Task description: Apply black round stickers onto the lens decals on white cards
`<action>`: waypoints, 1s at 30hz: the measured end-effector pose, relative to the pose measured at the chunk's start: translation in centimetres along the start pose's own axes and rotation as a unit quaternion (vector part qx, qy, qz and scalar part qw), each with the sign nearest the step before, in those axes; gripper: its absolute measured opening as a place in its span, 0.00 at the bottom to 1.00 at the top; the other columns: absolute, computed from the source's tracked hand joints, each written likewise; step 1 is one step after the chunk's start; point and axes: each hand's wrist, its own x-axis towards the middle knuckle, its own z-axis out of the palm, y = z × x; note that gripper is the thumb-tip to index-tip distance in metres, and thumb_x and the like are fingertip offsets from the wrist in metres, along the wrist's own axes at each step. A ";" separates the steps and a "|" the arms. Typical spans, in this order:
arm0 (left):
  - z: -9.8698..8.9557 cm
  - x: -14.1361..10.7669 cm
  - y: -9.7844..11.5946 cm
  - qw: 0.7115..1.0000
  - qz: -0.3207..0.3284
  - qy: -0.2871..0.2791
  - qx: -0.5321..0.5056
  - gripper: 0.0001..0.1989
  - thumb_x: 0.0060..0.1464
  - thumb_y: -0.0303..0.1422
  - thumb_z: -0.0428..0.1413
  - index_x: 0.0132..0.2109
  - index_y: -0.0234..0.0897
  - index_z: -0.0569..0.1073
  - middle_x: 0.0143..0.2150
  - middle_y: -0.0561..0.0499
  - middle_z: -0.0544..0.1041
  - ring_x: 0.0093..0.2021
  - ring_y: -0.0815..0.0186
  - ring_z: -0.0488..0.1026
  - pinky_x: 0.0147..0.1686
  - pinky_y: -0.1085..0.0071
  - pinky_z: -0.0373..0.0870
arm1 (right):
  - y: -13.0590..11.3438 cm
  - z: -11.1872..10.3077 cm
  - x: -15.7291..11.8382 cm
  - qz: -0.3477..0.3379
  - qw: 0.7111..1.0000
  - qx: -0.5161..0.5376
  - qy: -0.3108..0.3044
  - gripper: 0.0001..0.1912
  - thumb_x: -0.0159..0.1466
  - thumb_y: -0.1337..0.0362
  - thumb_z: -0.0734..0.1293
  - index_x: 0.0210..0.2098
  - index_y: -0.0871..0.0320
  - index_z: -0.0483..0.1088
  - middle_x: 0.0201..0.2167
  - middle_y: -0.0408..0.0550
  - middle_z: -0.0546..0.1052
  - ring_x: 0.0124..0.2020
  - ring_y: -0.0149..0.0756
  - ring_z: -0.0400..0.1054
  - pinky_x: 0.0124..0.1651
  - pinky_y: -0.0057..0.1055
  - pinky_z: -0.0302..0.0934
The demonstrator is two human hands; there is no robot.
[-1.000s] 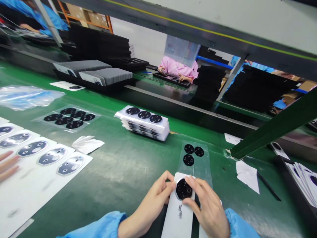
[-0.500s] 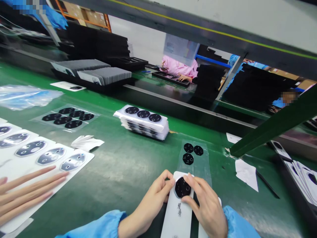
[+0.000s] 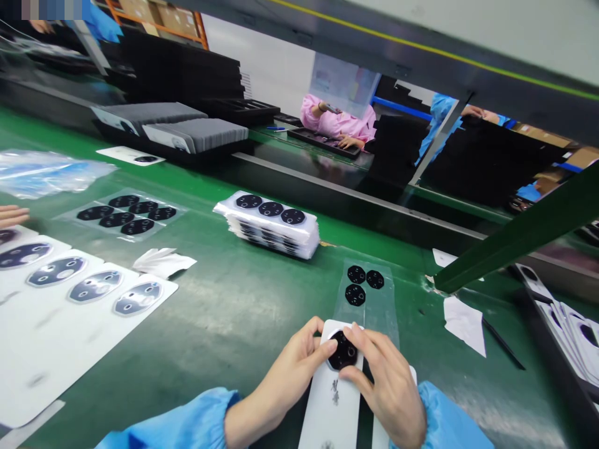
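Note:
A white card (image 3: pixel 327 408) with dark lettering lies near the bottom centre, and a black octagonal disc (image 3: pixel 343 350) sits at its top end. My left hand (image 3: pixel 294 368) is closed on the card's upper left edge, with its thumb tip on the disc's left side. My right hand (image 3: pixel 390 380) holds the disc between fingers at its top and a thumb at its lower right. Just beyond the card is a clear sheet (image 3: pixel 381 312) bearing three black discs (image 3: pixel 355 295). Another white card (image 3: pixel 380 433) shows partly beneath my right hand.
A stack of film sheets (image 3: pixel 276 234) stands mid-table. White cards with silvery discs (image 3: pixel 96 285) spread at left, near another person's fingers (image 3: pixel 12 216). A green post (image 3: pixel 515 234) slants at right beside a black tray of cards (image 3: pixel 556 362). A pink-sleeved person (image 3: pixel 339 125) sits across.
My left thumb has moved right, onto the disc's edge. The other person's hand at left has drawn back from the silvery-disc cards toward the frame's edge.

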 end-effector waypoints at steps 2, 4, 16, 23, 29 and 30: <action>0.0 0.0 0.0 1.000 0.001 0.000 0.000 0.23 0.47 0.49 0.61 0.34 0.39 0.57 0.21 0.59 0.72 0.16 0.73 0.67 0.17 0.79 0.63 | 0.1 0.0 0.0 -0.004 1.000 0.008 -0.009 0.22 0.69 0.57 0.58 0.59 0.60 0.57 0.42 0.53 0.76 0.44 0.40 0.71 0.44 0.35 0.69; 0.0 0.0 0.0 1.000 0.001 0.002 0.000 0.24 0.46 0.49 0.61 0.33 0.39 0.58 0.20 0.59 0.71 0.16 0.74 0.66 0.17 0.79 0.62 | 0.2 -0.1 -0.1 -0.007 1.000 0.012 -0.017 0.22 0.69 0.57 0.59 0.59 0.60 0.57 0.43 0.53 0.76 0.44 0.40 0.71 0.44 0.35 0.68; -0.1 -0.2 0.2 1.000 0.016 0.013 -0.007 0.22 0.47 0.48 0.61 0.33 0.38 0.60 0.23 0.56 0.74 0.19 0.73 0.68 0.19 0.79 0.63 | 0.9 0.0 -0.3 0.059 0.997 0.052 -0.004 0.27 0.66 0.51 0.61 0.60 0.55 0.57 0.50 0.52 0.74 0.51 0.42 0.68 0.49 0.38 0.67; -0.3 0.0 0.1 1.000 0.022 0.015 -0.012 0.23 0.47 0.49 0.61 0.34 0.38 0.59 0.25 0.55 0.75 0.22 0.71 0.72 0.22 0.77 0.66 | 1.6 0.5 -0.6 0.353 0.861 0.364 0.030 0.19 0.65 0.54 0.64 0.49 0.60 0.63 0.30 0.47 0.75 0.26 0.32 0.71 0.26 0.27 0.68; -0.1 0.1 0.3 1.000 0.023 0.011 0.005 0.23 0.48 0.50 0.59 0.34 0.37 0.60 0.25 0.53 0.76 0.21 0.70 0.71 0.21 0.76 0.65 | 0.9 0.6 0.0 0.436 0.745 0.501 -0.054 0.19 0.60 0.49 0.68 0.30 0.60 0.67 0.16 0.39 0.71 0.16 0.27 0.65 0.23 0.23 0.61; -0.1 0.1 0.3 1.000 0.021 0.010 0.008 0.22 0.49 0.50 0.58 0.35 0.37 0.60 0.25 0.53 0.75 0.22 0.70 0.70 0.22 0.76 0.65 | 0.8 0.6 0.0 0.438 0.745 0.501 -0.049 0.19 0.60 0.49 0.68 0.29 0.60 0.66 0.16 0.39 0.71 0.16 0.27 0.65 0.23 0.23 0.61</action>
